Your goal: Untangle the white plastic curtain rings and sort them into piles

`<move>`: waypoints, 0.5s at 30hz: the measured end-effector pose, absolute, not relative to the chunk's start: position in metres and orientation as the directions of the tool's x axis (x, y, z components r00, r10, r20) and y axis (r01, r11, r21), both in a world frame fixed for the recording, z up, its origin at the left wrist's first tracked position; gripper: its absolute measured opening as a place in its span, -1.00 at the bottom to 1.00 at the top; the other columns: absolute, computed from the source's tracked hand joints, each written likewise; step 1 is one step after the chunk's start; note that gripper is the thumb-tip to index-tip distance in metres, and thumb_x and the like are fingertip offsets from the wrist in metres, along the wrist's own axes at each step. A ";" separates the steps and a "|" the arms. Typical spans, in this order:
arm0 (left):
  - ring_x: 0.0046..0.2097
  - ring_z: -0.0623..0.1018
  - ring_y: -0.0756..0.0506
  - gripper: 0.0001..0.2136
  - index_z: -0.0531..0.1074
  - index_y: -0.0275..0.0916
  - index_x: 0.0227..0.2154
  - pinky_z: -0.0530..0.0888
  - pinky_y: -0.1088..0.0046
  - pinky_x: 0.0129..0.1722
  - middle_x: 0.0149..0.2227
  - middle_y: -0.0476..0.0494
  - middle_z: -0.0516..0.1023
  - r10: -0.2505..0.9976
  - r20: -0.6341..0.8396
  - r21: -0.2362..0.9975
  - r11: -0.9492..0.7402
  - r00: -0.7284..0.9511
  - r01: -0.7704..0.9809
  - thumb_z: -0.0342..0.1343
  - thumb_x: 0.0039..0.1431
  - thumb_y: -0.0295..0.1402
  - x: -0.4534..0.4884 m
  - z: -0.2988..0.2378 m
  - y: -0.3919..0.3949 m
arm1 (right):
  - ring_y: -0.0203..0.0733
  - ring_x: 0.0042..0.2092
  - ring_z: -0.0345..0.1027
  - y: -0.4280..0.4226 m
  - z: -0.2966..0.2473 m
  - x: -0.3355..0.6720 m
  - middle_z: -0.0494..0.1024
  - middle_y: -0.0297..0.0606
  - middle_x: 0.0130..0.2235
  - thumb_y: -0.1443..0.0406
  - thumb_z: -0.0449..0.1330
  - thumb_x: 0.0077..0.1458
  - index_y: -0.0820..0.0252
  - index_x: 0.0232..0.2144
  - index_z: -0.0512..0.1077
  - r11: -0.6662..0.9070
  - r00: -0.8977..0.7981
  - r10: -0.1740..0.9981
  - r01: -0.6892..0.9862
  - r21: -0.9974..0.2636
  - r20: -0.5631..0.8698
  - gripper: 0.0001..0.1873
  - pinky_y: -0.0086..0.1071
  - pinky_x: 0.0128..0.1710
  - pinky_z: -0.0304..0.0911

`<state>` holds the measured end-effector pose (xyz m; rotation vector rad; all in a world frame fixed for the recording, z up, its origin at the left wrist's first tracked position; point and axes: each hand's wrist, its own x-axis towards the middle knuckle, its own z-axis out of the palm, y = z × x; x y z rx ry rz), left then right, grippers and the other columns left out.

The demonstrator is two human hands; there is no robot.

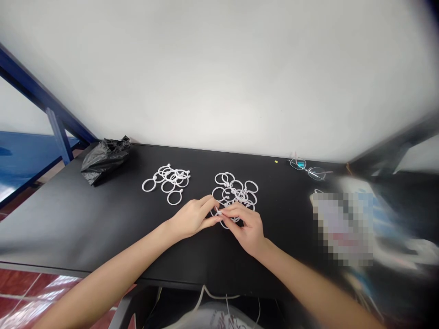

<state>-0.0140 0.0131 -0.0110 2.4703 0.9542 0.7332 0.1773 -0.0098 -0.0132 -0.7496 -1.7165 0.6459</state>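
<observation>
On the black table (68, 228), my left hand (194, 217) and my right hand (247, 228) meet at the near edge of a pile of white plastic rings (236, 189). Both hands pinch the same white ring (222, 214) between thumb and fingers. A second pile of white rings (168, 180) lies apart to the left, beyond my left hand.
A crumpled black plastic bag (104, 157) sits at the table's back left. A pair of glasses (308, 169) lies at the back right by the white wall. A blurred object (343, 224) rests on the right. Blue metal framing (58, 132) stands at left.
</observation>
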 end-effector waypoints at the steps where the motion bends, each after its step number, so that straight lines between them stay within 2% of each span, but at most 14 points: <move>1: -0.50 0.36 0.03 -0.57 0.33 -0.26 -0.26 0.28 0.50 -0.50 -0.39 -0.06 0.39 0.702 0.320 0.520 -0.691 0.636 0.502 -0.25 0.38 0.00 -0.014 -0.011 0.013 | -0.20 -0.37 0.51 -0.010 -0.014 0.177 0.63 -0.25 -0.37 0.42 0.22 0.15 0.12 -0.35 0.54 0.644 -0.205 0.763 0.160 -0.748 0.613 -0.87 -0.32 -0.38 0.46; 5: -0.51 0.37 0.01 -0.55 0.32 -0.24 -0.36 0.25 0.49 -0.50 -0.44 -0.04 0.41 0.705 0.282 0.489 -0.689 0.650 0.535 -0.26 0.37 0.02 -0.017 -0.006 0.015 | -0.20 -0.37 0.52 -0.009 -0.014 0.178 0.64 -0.27 -0.37 0.40 0.25 0.13 0.11 -0.31 0.55 0.603 -0.219 0.795 0.185 -0.776 0.566 -0.89 -0.32 -0.34 0.47; 7: -0.52 0.37 0.00 -0.59 0.32 -0.23 -0.37 0.27 0.47 -0.47 -0.50 0.00 0.40 0.745 0.285 0.443 -0.661 0.603 0.606 -0.17 0.34 0.01 -0.024 -0.003 0.022 | -0.20 -0.35 0.53 -0.008 -0.014 0.180 0.65 -0.25 -0.32 0.39 0.29 0.09 0.11 -0.20 0.53 0.573 -0.206 0.817 0.197 -0.795 0.538 -0.80 -0.31 -0.30 0.49; 9: -0.49 0.39 -0.02 -0.65 0.34 -0.23 -0.36 0.34 0.40 -0.33 -0.55 0.03 0.38 0.789 0.338 0.380 -0.614 0.514 0.692 -0.03 0.29 -0.01 -0.037 -0.001 0.031 | -0.19 -0.32 0.53 -0.006 -0.014 0.183 0.65 -0.22 -0.26 0.37 0.32 0.05 0.13 -0.14 0.52 0.547 -0.192 0.836 0.222 -0.807 0.514 -0.72 -0.30 -0.28 0.50; 11: -0.38 0.44 -0.07 -0.68 0.36 -0.21 -0.38 0.36 0.29 -0.12 -0.50 0.00 0.42 0.792 0.412 0.323 -0.589 0.451 0.741 0.07 0.24 -0.03 -0.053 0.000 0.043 | -0.16 -0.28 0.54 -0.005 -0.014 0.185 0.65 -0.20 -0.25 0.36 0.33 0.04 0.13 -0.18 0.53 0.549 -0.205 0.835 0.268 -0.792 0.510 -0.76 -0.27 -0.24 0.50; 15: -0.29 0.44 -0.14 -0.71 0.40 -0.20 -0.37 0.35 0.25 -0.11 -0.45 -0.07 0.46 0.814 0.456 0.211 -0.492 0.360 0.845 0.11 0.21 -0.06 -0.079 -0.005 0.061 | -0.12 -0.23 0.54 -0.004 -0.015 0.185 0.65 -0.22 -0.28 0.39 0.31 0.07 0.12 -0.27 0.54 0.627 -0.261 0.779 0.289 -0.723 0.571 -0.86 -0.21 -0.19 0.47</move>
